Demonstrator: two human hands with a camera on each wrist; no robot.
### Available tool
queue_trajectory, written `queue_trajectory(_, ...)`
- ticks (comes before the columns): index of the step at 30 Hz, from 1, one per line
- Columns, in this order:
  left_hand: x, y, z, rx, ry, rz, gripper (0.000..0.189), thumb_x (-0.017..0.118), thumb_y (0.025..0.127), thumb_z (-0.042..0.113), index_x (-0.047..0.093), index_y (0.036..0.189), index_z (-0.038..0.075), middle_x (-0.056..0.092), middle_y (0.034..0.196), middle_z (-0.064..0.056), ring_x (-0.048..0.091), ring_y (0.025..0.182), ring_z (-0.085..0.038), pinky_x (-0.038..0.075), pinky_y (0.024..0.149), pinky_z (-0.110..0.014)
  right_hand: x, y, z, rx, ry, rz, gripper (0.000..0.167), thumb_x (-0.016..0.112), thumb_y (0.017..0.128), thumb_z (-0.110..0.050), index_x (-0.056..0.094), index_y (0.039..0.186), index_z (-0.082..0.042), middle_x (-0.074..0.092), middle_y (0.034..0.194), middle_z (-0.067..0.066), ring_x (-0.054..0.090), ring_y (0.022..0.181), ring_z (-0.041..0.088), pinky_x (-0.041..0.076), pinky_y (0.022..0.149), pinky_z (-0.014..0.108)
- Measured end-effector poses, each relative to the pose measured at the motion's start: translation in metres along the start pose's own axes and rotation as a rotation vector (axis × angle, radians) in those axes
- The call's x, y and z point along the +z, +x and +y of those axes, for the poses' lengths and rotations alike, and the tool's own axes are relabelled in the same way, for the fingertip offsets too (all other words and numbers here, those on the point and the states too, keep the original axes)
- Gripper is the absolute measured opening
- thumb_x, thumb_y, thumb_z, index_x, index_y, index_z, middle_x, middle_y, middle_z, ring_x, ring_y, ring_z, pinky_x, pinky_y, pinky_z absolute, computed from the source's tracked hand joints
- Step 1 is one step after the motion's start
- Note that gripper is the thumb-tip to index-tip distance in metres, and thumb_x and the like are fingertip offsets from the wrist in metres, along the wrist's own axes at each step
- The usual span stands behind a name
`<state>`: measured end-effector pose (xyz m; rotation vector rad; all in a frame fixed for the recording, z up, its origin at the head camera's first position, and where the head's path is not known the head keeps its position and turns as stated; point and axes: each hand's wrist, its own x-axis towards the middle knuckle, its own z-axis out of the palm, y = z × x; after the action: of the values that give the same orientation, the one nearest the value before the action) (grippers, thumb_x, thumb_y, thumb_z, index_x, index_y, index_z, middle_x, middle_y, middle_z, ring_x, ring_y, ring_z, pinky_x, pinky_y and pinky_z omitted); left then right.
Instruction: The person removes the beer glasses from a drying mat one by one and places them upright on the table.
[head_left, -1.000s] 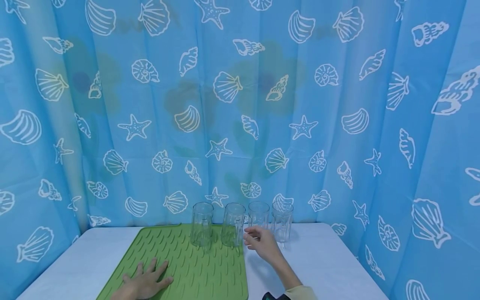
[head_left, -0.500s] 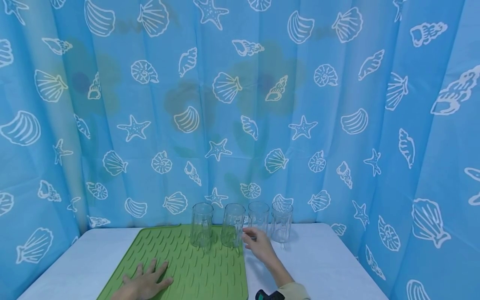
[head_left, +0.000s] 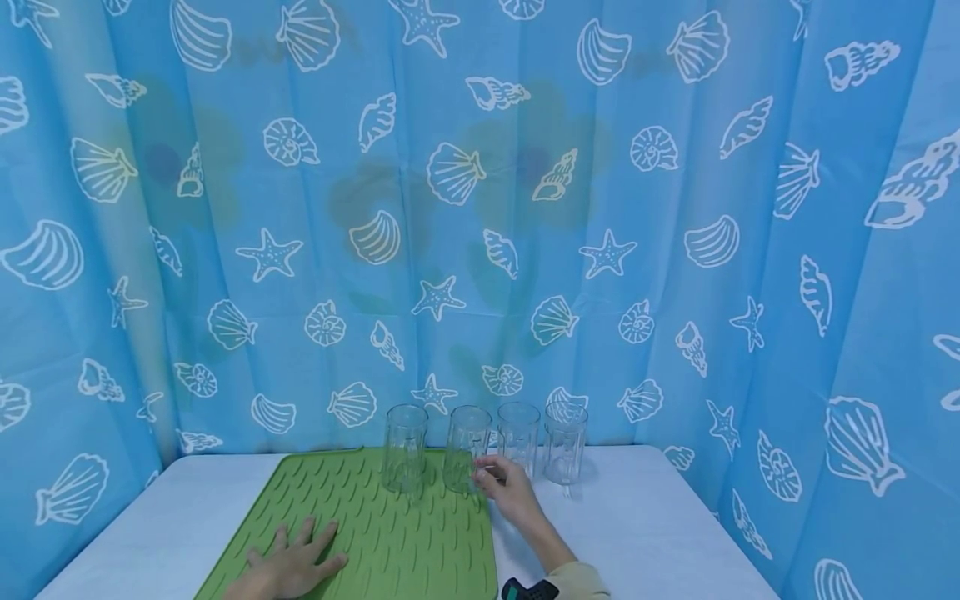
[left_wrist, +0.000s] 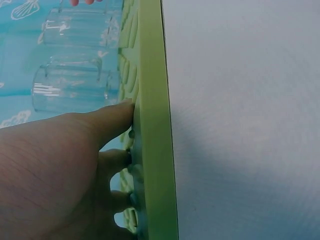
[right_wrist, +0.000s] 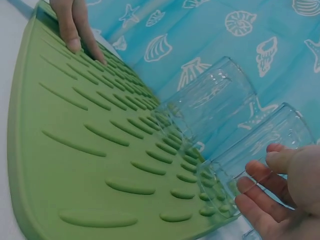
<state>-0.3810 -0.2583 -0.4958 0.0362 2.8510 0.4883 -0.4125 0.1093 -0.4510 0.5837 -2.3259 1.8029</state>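
Observation:
My left hand [head_left: 288, 567] lies with fingers spread on the green drying mat [head_left: 420, 550]; in the left wrist view its thumb [left_wrist: 107, 121] rests along the mat. On the mat's far right part stand two clear glass mugs, one left [head_left: 397, 450] and one right [head_left: 459, 450]. My right hand [head_left: 510, 492] is at the right mug's handle. In the right wrist view the fingers [right_wrist: 262, 202] curl about the handle of this glass mug [right_wrist: 257, 145], with the thumb opposite. Glass and fingers overlap, so the exact contact is hard to see.
Two more glass mugs stand right of the mat on the white tabletop [head_left: 660, 533], one nearer the mat [head_left: 525, 425] and one farther right [head_left: 567, 450]. My right forearm reaches in front of them. A blue shell-print curtain [head_left: 480, 275] hangs close behind and at both sides.
My right hand has moved left, from beside the right mug on the mat to its handle. The left hand, the mat and the mugs have stayed in place.

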Motion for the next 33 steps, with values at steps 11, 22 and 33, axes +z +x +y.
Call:
queue_trajectory(11, -0.020, -0.041, 0.030, 0.010, -0.003, -0.014, 0.092, 0.045, 0.087, 0.075, 0.033, 0.154, 0.013, 0.021, 0.159, -0.029, 0.007, 0.139, -0.067, 0.005, 0.096, -0.089, 0.004, 0.001, -0.001, -0.033, 0.025, -0.047, 0.029, 0.049, 0.104, -0.013, 0.059, 0.124, 0.005, 0.065, 0.116, 0.029, 0.066, 0.107, 0.039, 0.056, 0.093, 0.048)
queue_trajectory(22, -0.013, -0.027, 0.021, -0.007, -0.012, -0.007, 0.100, 0.043, 0.081, 0.083, 0.034, 0.153, 0.014, 0.021, 0.159, -0.027, 0.005, 0.139, -0.067, 0.003, 0.095, -0.089, 0.003, 0.003, -0.003, -0.074, -0.003, -0.083, 0.026, 0.048, 0.104, -0.012, 0.060, 0.120, 0.004, 0.065, 0.109, 0.030, 0.065, 0.099, 0.039, 0.057, 0.080, 0.046)
queue_trajectory(33, -0.016, -0.031, 0.025, -0.021, 0.004, -0.029, 0.100, 0.040, 0.082, 0.083, 0.030, 0.155, 0.015, 0.018, 0.161, -0.026, 0.003, 0.140, -0.067, 0.001, 0.096, -0.089, -0.004, -0.005, -0.012, -0.091, 0.007, -0.123, 0.027, 0.050, 0.104, -0.017, 0.060, 0.120, 0.003, 0.066, 0.108, 0.029, 0.067, 0.100, 0.042, 0.057, 0.089, 0.045)
